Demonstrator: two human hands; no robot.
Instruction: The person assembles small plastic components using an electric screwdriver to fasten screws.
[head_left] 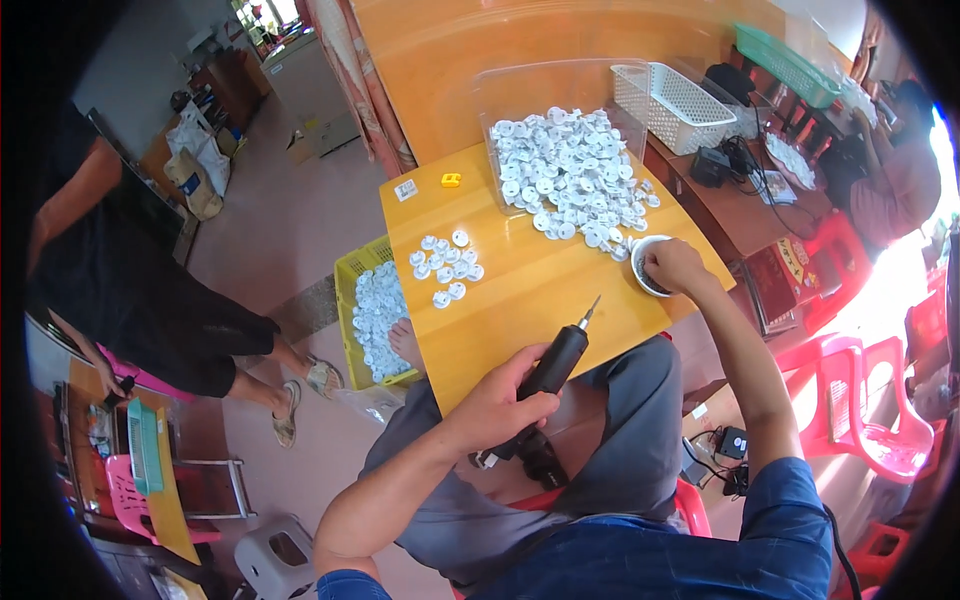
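My left hand (500, 402) is wrapped round a black electric screwdriver (553, 366), whose metal bit points up and away over the table's near edge. At the table's right side, my right hand (676, 266) dips into a small white bowl (657, 290), its fingers bent together and the tips hidden. Small dark bits lie in the bowl. Beyond it, a heap of round white plastic parts (560, 170) fills a clear tray (492, 150) and spills from its near side. Several similar white parts (446, 262) form a loose group on the left of the yellow wooden table (530, 285).
A yellow crate (352, 310) of white parts stands on the floor left of the table. A small yellow object (451, 180) lies near the far edge. White basket (680, 105) and cables are at back right. Other people stand left and sit far right; pink chairs (850, 400) are right.
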